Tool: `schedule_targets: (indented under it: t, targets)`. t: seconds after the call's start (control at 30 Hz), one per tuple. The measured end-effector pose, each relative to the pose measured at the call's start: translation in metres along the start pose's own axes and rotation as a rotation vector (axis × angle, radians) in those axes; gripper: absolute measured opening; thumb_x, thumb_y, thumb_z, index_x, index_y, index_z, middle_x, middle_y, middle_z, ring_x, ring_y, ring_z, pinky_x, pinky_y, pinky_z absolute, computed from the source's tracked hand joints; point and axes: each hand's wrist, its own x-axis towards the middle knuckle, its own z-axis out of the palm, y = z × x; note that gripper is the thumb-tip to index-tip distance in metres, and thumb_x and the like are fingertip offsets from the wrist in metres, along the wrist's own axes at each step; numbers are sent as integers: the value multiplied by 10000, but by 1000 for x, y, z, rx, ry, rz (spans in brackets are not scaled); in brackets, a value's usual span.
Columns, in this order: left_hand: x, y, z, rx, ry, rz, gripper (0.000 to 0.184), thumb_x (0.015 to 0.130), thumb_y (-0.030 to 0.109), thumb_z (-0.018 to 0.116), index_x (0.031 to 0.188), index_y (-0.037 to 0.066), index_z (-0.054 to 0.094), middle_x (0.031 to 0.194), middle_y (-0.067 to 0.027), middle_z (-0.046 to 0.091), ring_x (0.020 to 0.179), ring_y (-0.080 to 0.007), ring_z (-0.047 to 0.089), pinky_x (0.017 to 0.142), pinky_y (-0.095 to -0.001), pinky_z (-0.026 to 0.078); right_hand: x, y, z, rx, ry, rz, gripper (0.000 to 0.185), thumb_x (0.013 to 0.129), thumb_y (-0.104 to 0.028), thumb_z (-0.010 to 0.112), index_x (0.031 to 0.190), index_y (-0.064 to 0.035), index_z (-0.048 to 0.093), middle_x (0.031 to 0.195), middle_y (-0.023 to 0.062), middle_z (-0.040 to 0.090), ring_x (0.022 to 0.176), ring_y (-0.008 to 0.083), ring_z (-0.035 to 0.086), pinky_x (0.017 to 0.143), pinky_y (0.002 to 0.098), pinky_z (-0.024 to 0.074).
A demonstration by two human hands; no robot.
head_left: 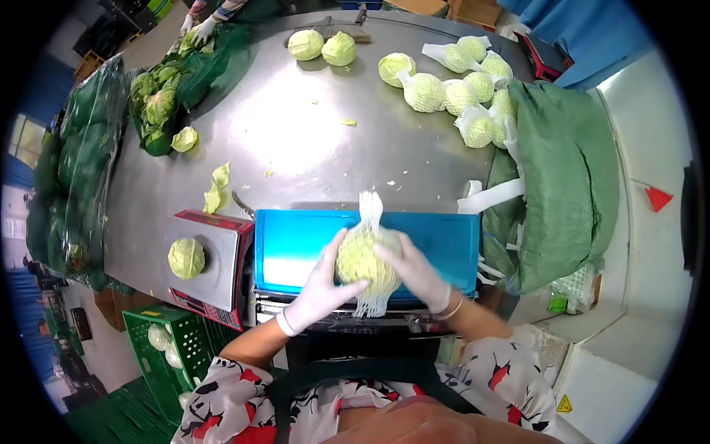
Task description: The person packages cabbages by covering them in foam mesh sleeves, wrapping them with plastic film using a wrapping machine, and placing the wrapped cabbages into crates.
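Holding the netted cabbage (366, 259) b/w L hand (316, 290) & R hand (416, 272), both in white gloves, at lower ctr of frame, over the blue tray (296, 248); can't tell if it touches the tray. Hands are cupped round opposite sides, fingers curved, R hand's reaching over the front & a bit blurred. Net sticks up in a tuft at top, loose end hangs toward the wearer. Just L of tray, the red scale (222, 277) w/ a bare cabbage (186, 258) on its metal plate. Loose leaves (216, 190) lie on the bench (296, 170) above the scale, small scraps near ctr. Upper ctr: 2 bare cabbages (322, 46), side by side, by a brush (355, 33). Upper R: group of cabbages (425, 93), mostly netted, next to the big green sack (566, 185) at R side. Upper L: leafy pile (157, 100) partly in dark green mesh, w/ another person's gloved hands (201, 29) at its far end. L edge: stacked green mesh bags (81, 163) under clear plastic. Btm L: green crate (159, 325) w/ wrapped round items (160, 337) inside, below bench.
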Motion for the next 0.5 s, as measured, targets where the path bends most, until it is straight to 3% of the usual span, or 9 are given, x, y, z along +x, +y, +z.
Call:
schedule_targets:
  t: [0.07, 0.13, 0.2, 0.27, 0.3, 0.33, 0.4, 0.43, 0.5]
  targets:
    - [-22, 0, 1, 164, 23, 36, 999, 798, 309, 796, 1538, -6, 202, 1424, -276, 418, 1351, -374, 417, 1140, -432, 326, -28, 6, 25, -179, 142, -92, 840, 902, -513, 664, 1388, 107, 370, 1291, 269, 561, 1216, 316, 566, 1046, 364, 427]
    - [-37, 3, -2, 386, 42, 104, 997, 790, 337, 790, 1535, -3, 222, 1407, -269, 439, 1327, -384, 432, 1129, -435, 328, -44, 1, 43, -551, 303, -79, 796, 927, -483, 645, 1397, 98, 371, 1329, 279, 540, 1260, 327, 535, 1062, 368, 407]
    - [-40, -21, -7, 175, 38, 112, 997, 785, 366, 779, 1544, 19, 234, 1398, -247, 461, 1296, -389, 444, 1122, -439, 326, -44, 7, 53, -334, 339, -136, 761, 943, -455, 634, 1405, 91, 372, 1340, 276, 532, 1272, 327, 521, 1062, 374, 403]
    - [-45, -51, -18, 245, 141, 241, 955, 799, 310, 774, 1541, 20, 249, 1363, -234, 487, 1231, -367, 489, 1104, -432, 347, -38, 18, 58, -171, 374, -172, 722, 962, -408, 625, 1415, 91, 367, 1357, 276, 515, 1264, 329, 512, 1057, 385, 401]
    - [-60, -44, -25, 237, 243, 210, 923, 802, 282, 774, 1530, 14, 273, 1302, -216, 523, 1170, -349, 514, 1059, -427, 380, -43, 24, 55, -112, 382, -183, 740, 952, -408, 642, 1409, 107, 369, 1320, 265, 532, 1208, 320, 536, 1050, 382, 406]
    - [-76, -34, -35, 232, 349, 181, 891, 805, 254, 773, 1519, 9, 298, 1241, -197, 560, 1110, -331, 539, 1013, -422, 413, -53, 24, 50, -245, 458, -169, 741, 936, -385, 672, 1399, 116, 382, 1289, 255, 540, 1176, 315, 538, 1041, 385, 411]
    - [-115, -35, -58, 676, 543, 96, 814, 799, 227, 778, 1472, -2, 383, 1083, -149, 612, 984, -292, 561, 896, -415, 450, -83, 32, 45, -538, 741, -368, 662, 899, -327, 721, 1344, 86, 457, 1325, 263, 496, 1202, 373, 501, 1050, 434, 391]
    - [-131, -52, -66, 742, 611, 79, 755, 795, 229, 782, 1428, -8, 447, 967, -122, 623, 897, -277, 558, 837, -423, 447, -100, 42, 38, -749, 837, -391, 651, 888, -327, 725, 1328, 81, 471, 1321, 261, 495, 1209, 389, 490, 1052, 449, 384]
    - [-161, -73, -65, 749, 588, -53, 734, 799, 285, 781, 1409, 10, 480, 939, -93, 639, 896, -264, 565, 851, -416, 440, -131, 70, 34, -1065, 980, -350, 650, 864, -337, 733, 1309, 70, 492, 1305, 256, 501, 1226, 410, 468, 1052, 479, 372]
